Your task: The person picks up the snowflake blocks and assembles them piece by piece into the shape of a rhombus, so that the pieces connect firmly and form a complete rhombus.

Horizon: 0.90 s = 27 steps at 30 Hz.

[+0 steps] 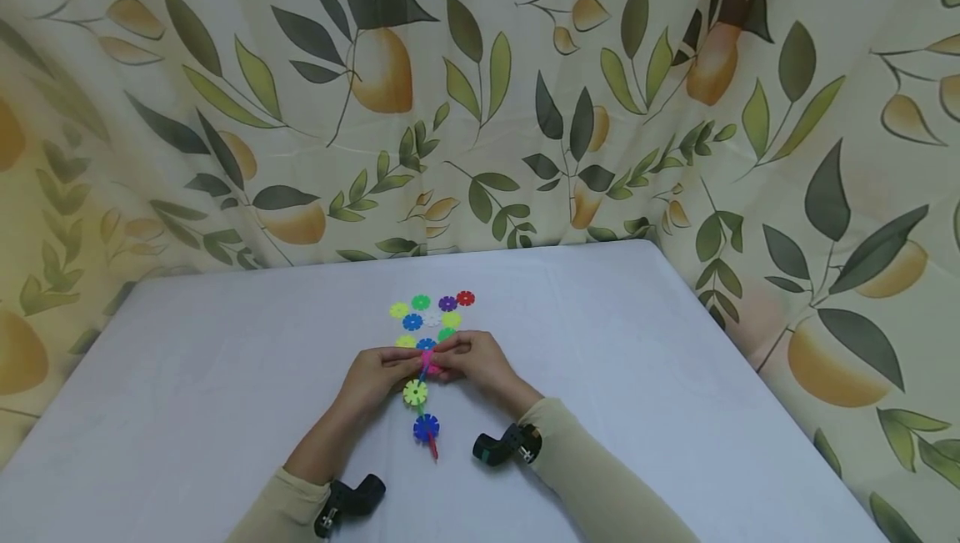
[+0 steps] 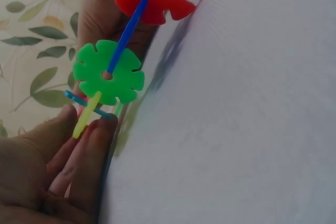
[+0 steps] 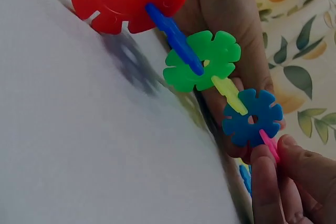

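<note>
A chain of slotted, flower-shaped plastic discs hangs between the hands, linked edge to edge. From its low end run a red disc (image 3: 105,3), a dark blue disc (image 3: 176,38), a green disc (image 3: 184,72), a yellow disc (image 3: 229,95), a light blue disc (image 3: 239,124) and a pink disc (image 3: 269,145). My left hand (image 1: 375,376) pinches the light blue disc between thumb and fingers. With thumb and fingertips, my right hand (image 1: 480,364) pinches the pink disc, whose slot meets the light blue one. Fingers partly hide both discs.
Loose discs lie just beyond the hands on the white-covered table (image 1: 225,359), among them a red disc (image 1: 466,299), a purple disc (image 1: 447,304), a green disc (image 1: 421,302) and a blue disc (image 1: 412,322). A leaf-patterned curtain (image 1: 480,143) hangs behind the table.
</note>
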Motion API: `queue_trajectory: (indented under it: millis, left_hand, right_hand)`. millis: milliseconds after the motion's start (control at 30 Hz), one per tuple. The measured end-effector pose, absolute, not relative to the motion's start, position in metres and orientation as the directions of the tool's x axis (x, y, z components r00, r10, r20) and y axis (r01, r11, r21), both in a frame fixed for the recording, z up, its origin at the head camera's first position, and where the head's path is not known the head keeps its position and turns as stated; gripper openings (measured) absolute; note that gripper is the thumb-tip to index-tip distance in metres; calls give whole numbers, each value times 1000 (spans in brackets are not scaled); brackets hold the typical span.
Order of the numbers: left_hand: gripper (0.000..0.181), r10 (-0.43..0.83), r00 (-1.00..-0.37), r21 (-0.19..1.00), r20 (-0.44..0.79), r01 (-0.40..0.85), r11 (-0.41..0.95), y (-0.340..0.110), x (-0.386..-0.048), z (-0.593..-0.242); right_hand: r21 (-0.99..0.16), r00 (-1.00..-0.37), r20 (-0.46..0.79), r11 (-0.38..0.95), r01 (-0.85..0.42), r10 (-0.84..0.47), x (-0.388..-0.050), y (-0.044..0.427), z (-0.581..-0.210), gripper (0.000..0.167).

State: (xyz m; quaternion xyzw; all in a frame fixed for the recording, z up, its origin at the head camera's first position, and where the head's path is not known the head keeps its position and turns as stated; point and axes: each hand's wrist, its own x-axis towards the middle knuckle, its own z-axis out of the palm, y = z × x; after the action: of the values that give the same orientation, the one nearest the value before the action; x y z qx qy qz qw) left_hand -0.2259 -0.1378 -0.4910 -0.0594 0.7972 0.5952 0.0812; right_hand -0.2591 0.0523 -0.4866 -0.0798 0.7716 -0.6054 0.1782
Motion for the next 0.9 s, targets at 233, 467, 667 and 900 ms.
queue_trajectory:
  millis: [233, 467, 667, 900]
  left_hand:
    - [24, -4, -985, 936, -175, -168, 311, -137, -226, -492]
    - [20, -3, -983, 949, -185, -180, 258, -136, -225, -491]
    - [20, -6, -979, 953, -203, -199, 228, -134, -224, -489]
    - [19, -28, -976, 946, -217, -217, 240, -134, -225, -489]
  right_hand:
    - [-964, -925, -167, 252, 81, -341, -256, 48, -487, 16]
    - [-958, -918, -165, 279, 62, -360, -259, 53, -487, 21]
    - [-926, -969, -101, 377, 10, -224, -273, 62, -481, 25]
    - [-841, -988, -5, 536, -78, -152, -291, 63, -479, 27]
